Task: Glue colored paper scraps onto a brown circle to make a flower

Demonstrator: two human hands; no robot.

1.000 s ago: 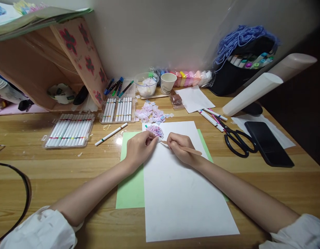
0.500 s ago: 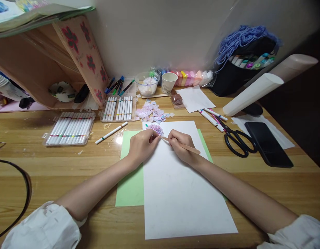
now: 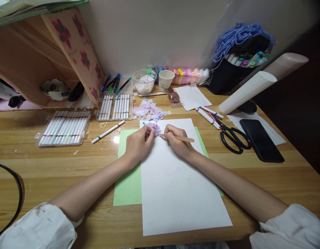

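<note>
My right hand [image 3: 177,138] is closed around a wooden craft stick [image 3: 186,139], whose far tip points at a round cluster of pink, purple and blue paper bits [image 3: 153,128] on the white paper sheet [image 3: 180,204]. Against the cluster's left side rests my left hand [image 3: 138,144], its thumb and bent fingers close together; whatever lies between the fingertips is too small to make out. A small green mark [image 3: 143,123] shows at the cluster's upper left. Under the white sheet lies a green sheet [image 3: 126,188]. Loose paper scraps [image 3: 149,110] are heaped just beyond.
At left are marker boxes [image 3: 63,128] and a loose marker [image 3: 108,132]. A clear bowl [image 3: 143,83] and paper cup [image 3: 166,80] stand behind the scraps. Scissors [image 3: 234,138], a phone [image 3: 261,140] and a white tube [image 3: 248,92] are at right.
My left hand has drawn slightly back from the stick's tip, with its thumb lower, uncovering more of the cluster. The stick is now held flatter. The whole view has shifted a little.
</note>
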